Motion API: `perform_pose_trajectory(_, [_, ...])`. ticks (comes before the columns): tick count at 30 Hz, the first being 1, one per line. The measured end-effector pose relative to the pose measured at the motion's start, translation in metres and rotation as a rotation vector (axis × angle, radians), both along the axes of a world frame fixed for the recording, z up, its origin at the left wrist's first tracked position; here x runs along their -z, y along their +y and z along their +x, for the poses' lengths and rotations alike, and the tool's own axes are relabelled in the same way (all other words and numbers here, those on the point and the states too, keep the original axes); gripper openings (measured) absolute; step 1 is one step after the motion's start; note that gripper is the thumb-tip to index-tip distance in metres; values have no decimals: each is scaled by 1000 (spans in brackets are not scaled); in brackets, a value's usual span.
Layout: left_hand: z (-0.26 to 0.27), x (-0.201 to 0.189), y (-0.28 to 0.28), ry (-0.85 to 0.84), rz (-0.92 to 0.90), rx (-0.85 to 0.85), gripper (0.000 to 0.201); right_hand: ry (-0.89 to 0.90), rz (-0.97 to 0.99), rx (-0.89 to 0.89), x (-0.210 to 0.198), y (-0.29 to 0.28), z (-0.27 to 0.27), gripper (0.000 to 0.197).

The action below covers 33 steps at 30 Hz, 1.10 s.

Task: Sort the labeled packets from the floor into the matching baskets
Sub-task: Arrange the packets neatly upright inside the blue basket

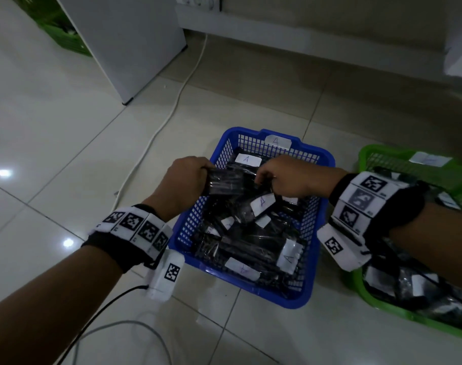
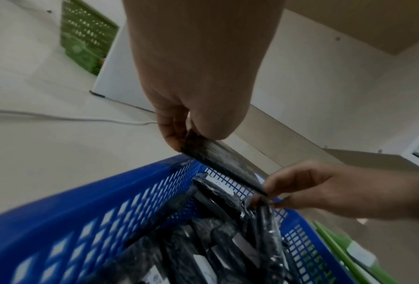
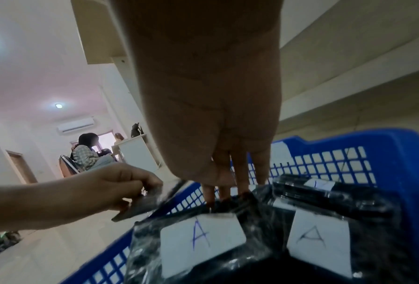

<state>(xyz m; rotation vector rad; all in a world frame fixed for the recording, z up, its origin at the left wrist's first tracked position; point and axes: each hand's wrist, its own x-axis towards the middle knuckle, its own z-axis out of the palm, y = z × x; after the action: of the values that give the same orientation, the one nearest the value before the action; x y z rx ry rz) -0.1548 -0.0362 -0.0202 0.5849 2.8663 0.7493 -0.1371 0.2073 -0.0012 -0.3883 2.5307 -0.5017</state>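
A blue basket (image 1: 320, 153) tagged "A" (image 1: 277, 141) stands on the tiled floor, full of black plastic-wrapped packets with white "A" labels. Above its left rim my left hand (image 1: 198, 172) pinches one end of a black packet (image 1: 224, 183), seen edge-on in the left wrist view (image 2: 218, 163). That packet's other end reaches my right hand (image 1: 266, 177). The fingers (image 3: 224, 194) of that hand pinch the top edge of a packet with an "A" label (image 3: 201, 238) over the basket. A green basket (image 1: 366, 154) holding more packets stands to the right, partly behind my right forearm.
A white cabinet (image 1: 124, 43) stands at the back left with another green basket (image 1: 59, 30) behind it. A white cable (image 1: 172, 109) runs across the floor towards the blue basket. A black wrist cable (image 1: 98, 312) trails at the lower left. Seated people (image 3: 87, 153) are far off.
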Motion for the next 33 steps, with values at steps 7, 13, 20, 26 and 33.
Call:
perform_pose_trajectory(7, [-1, 10, -9, -262, 387, -426, 42, 9, -83, -113, 32, -38, 2, 56])
perform_pose_trajectory(13, [2, 6, -7, -482, 675, -521, 41, -45, 85, -170, 57, -55, -12, 79])
perform_pose_trajectory(20, [1, 9, -8, -540, 729, -519, 35, 34, -87, -195, 60, -63, -16, 43])
perform_pose_trajectory(26, [2, 12, -13, -439, 671, -363, 32, 29, -126, -221, 65, -65, -10, 63])
perform_pose_trajectory(33, [-6, -8, -5, -557, 701, -433, 17, -200, 6, -271, 40, -59, -5, 68])
